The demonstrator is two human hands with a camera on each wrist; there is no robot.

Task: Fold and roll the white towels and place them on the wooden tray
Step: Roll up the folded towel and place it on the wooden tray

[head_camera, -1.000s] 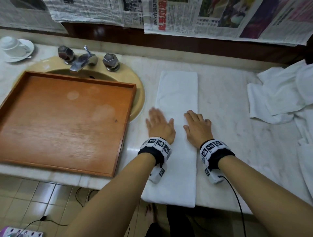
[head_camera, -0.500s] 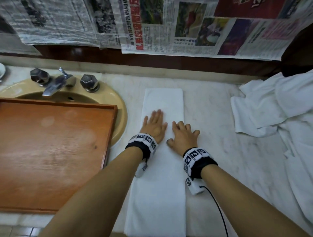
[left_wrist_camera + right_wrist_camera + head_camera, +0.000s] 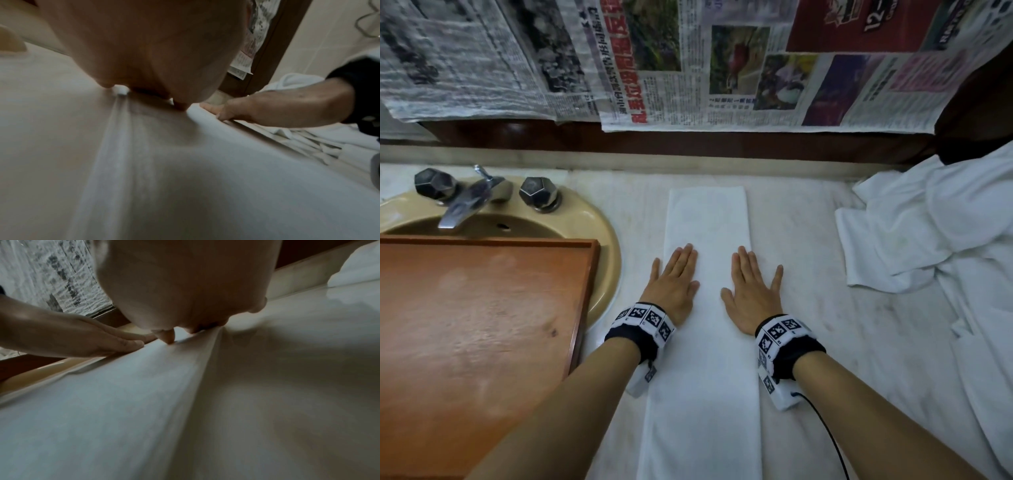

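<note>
Nearby, tray (image 3: 482, 325) over sink (image 3: 606, 246) at 9 o'clock, towel pile (image 3: 945, 257) at 3; towel (image 3: 707, 219) runs 12-to-6 on counter (image 3: 842, 325), left hand (image 3: 674, 284) and right hand (image 3: 750, 287) flat, fingers spread.

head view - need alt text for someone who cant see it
Seen from above, a person's left hand and right hand press flat on a long folded white towel on a pale counter. A wooden tray lies across a beige sink at left; loose white towels are heaped at right, newspapers above.
</note>
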